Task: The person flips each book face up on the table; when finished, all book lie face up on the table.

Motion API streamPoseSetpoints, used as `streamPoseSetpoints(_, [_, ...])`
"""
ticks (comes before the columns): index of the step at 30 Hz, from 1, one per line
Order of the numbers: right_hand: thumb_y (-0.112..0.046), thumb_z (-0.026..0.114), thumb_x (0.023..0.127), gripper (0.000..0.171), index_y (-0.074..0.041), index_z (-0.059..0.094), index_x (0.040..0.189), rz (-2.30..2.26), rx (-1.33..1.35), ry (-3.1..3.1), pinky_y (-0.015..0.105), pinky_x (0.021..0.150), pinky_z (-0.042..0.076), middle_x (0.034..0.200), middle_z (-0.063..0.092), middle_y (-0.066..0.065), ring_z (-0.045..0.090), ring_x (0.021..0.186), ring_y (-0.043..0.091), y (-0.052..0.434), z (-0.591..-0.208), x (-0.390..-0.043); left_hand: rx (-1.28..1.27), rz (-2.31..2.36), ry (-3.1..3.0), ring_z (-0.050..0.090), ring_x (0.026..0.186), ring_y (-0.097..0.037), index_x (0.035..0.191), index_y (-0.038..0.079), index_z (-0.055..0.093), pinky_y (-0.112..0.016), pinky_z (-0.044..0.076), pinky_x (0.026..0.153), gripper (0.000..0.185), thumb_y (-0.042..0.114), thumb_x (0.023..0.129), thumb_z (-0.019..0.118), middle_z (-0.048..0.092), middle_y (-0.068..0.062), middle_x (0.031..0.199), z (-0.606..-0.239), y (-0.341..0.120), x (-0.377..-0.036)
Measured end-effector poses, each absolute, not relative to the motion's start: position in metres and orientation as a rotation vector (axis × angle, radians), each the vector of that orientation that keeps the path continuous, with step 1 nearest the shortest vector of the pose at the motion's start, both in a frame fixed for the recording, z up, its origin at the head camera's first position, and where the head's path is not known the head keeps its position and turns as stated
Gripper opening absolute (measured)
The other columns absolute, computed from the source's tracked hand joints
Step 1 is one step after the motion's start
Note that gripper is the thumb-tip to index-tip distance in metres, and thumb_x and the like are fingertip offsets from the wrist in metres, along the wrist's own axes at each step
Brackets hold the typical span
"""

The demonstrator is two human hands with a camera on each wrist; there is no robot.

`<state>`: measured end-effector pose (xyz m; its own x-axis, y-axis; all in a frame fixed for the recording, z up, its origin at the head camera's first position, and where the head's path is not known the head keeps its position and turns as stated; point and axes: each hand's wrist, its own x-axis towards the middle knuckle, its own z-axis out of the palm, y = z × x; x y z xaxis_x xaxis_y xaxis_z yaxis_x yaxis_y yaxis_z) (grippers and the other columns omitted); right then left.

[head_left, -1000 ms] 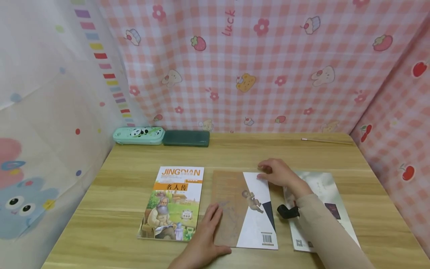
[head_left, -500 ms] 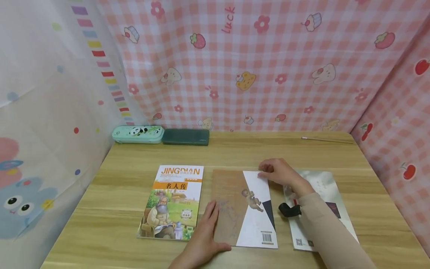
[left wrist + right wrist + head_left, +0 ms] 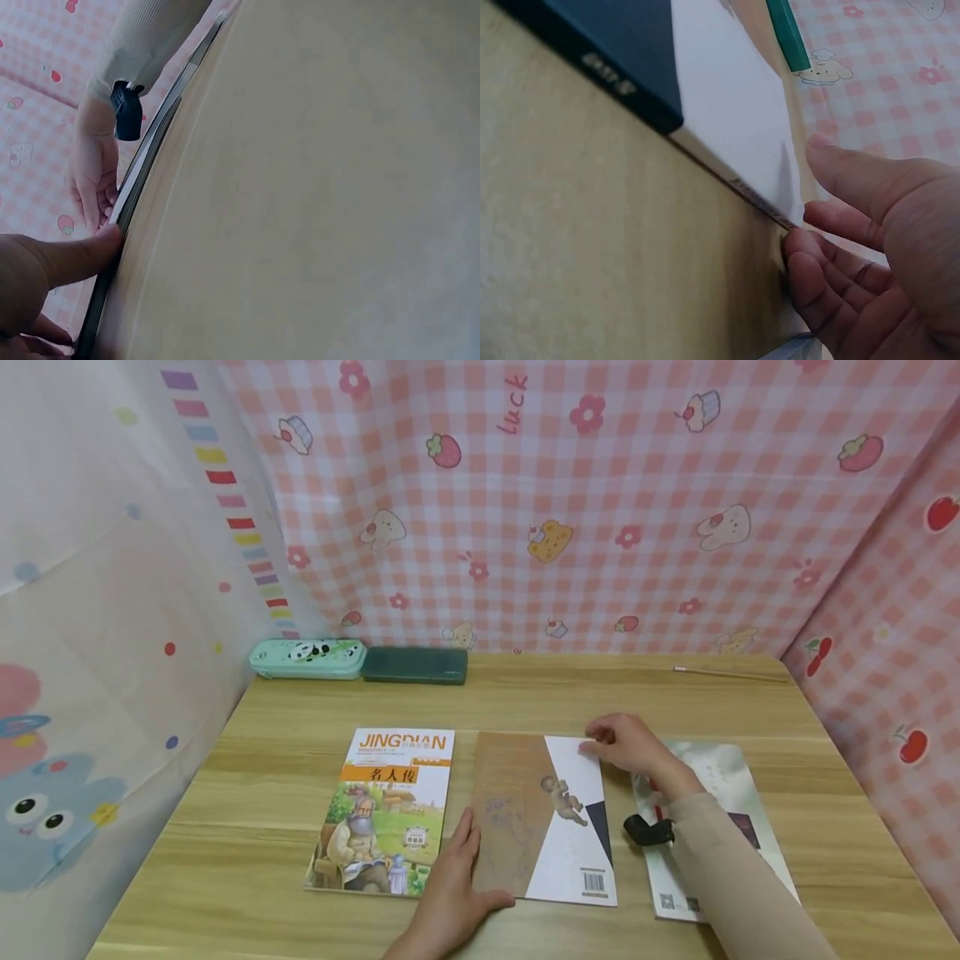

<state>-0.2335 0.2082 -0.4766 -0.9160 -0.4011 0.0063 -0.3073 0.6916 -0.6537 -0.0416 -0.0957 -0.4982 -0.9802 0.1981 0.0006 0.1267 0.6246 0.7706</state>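
Three books lie in a row on the wooden table [image 3: 570,693]. The middle one, a brown and white book [image 3: 543,818], is between my hands. My left hand [image 3: 467,852] rests flat at its near left corner, the thumb [image 3: 71,259] against the edge of the book [image 3: 139,180]. At the far right corner my right hand [image 3: 600,745] touches the book with its fingertips [image 3: 802,240], against the corner of the white cover [image 3: 727,120], thumb raised above it. A colourful JINGDIAN book [image 3: 382,810] lies to the left. A pale book [image 3: 723,772] lies partly under my right forearm.
A panda pencil case [image 3: 309,660] and a dark green case [image 3: 415,666] sit at the back left by the cloth wall. A thin stick [image 3: 727,673] lies at the back right. Pink checked cloth [image 3: 600,527] closes the back and right, white cloth the left.
The middle book has slid a little away from me and turned slightly. My right hand moved a bit to the right along its far edge; my left hand stayed at the near corner.
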Motion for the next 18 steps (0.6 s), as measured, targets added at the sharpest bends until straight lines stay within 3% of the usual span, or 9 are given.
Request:
streamPoseSetpoints(8, [-0.02,0.076,0.091,0.021,-0.002,0.076,0.102,-1.076,-0.461,2.747,0.031,0.069,0.053,0.09,0.071,0.006,0.061,0.08,0.018,0.2069,-0.4734,-0.2311,0.271,1.303,2.748,0.03,0.143,-0.049,0.147,-0.015,0.038,-0.06,0.033,0.113,0.104,0.032,0.072,0.091,0.02,-0.027,0.163,-0.497,-0.0943,-0.0372])
streamPoseSetpoints(14, [-0.023,0.075,0.093,0.026,-0.002,0.075,0.109,-1.122,-0.409,2.742,0.039,0.082,0.056,0.098,0.073,0.007,0.066,0.093,0.025,0.2088,-0.4739,-0.2313,0.294,1.288,2.755,0.03,0.145,-0.047,0.147,-0.015,0.038,-0.059,0.032,0.115,0.102,0.033,0.073,0.09,0.02,-0.026,0.164,-0.4962,-0.0946,-0.0368])
streamPoseSetpoints(18, [-0.019,0.071,0.096,0.026,0.0,0.073,0.114,-1.199,-0.384,2.683,0.037,0.079,0.059,0.103,0.072,0.011,0.066,0.096,0.027,0.2095,-0.4743,-0.2318,0.315,1.281,2.764,0.03,0.145,-0.046,0.147,-0.016,0.037,-0.059,0.032,0.114,0.102,0.032,0.074,0.089,0.02,-0.026,0.163,-0.4977,-0.0962,-0.0372])
